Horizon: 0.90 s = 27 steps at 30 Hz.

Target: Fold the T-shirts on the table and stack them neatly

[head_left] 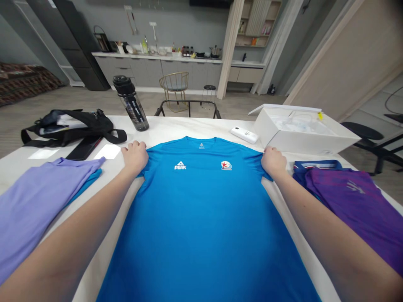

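Mostly visible blue shirt (pixel 201 214), hem out of view.

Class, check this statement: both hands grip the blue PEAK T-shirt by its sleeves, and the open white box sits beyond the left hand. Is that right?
Not quite: the head view shows the open white box beyond the right hand, not the left hand. Both hands do grip the blue PEAK T-shirt by its sleeves.
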Each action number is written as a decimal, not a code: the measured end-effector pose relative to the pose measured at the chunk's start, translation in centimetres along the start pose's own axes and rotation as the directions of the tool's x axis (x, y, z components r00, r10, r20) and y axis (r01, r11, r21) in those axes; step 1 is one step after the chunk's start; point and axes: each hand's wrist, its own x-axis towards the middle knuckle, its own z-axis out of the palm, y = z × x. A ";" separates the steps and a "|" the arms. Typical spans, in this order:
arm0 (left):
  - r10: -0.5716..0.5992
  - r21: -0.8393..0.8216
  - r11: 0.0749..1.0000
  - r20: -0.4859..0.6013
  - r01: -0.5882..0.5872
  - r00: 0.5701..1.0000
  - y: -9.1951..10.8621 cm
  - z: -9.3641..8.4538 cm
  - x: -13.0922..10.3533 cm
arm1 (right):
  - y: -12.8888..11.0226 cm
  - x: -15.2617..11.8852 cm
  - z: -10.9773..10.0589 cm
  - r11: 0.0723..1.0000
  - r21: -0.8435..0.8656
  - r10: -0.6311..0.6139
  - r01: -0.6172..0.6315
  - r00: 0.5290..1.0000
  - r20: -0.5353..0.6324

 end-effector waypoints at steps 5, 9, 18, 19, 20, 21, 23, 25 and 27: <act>0.276 -0.110 0.956 0.009 -0.273 0.961 6.0 -1.2 1.9 | -7.3 1.5 -1.4 0.931 0.222 -0.287 0.290 0.957 -0.047; 0.227 -0.167 0.963 0.088 -0.210 0.970 10.8 -0.5 4.6 | -13.7 3.7 -0.9 0.918 0.257 -0.314 0.301 0.949 0.012; 0.160 -0.261 0.957 0.120 -0.125 0.980 12.4 2.8 9.2 | -17.3 7.3 1.4 0.944 0.202 -0.269 0.259 0.963 0.023; 0.145 -0.273 0.955 0.090 -0.115 0.985 12.6 3.0 9.4 | -17.4 7.5 1.7 0.948 0.201 -0.251 0.245 0.968 0.001; 0.134 -0.284 0.952 0.066 -0.110 0.989 12.7 3.1 9.6 | -17.6 7.7 1.9 0.952 0.201 -0.232 0.230 0.973 -0.012; 0.132 -0.296 0.949 0.051 -0.111 0.990 12.9 3.2 9.7 | -17.8 7.7 2.1 0.956 0.202 -0.215 0.214 0.977 -0.017; 0.146 -0.320 0.939 0.037 -0.127 0.989 13.0 3.2 9.5 | -18.2 7.4 2.5 0.959 0.211 -0.189 0.190 0.982 -0.024; 0.154 -0.334 0.933 0.025 -0.137 0.988 12.2 3.1 9.0 | -18.5 6.7 2.5 0.955 0.225 -0.184 0.192 0.981 -0.057; 0.130 -0.322 0.940 0.038 -0.111 0.991 10.3 2.8 8.3 | -19.0 5.6 2.3 0.944 0.236 -0.206 0.228 0.972 -0.113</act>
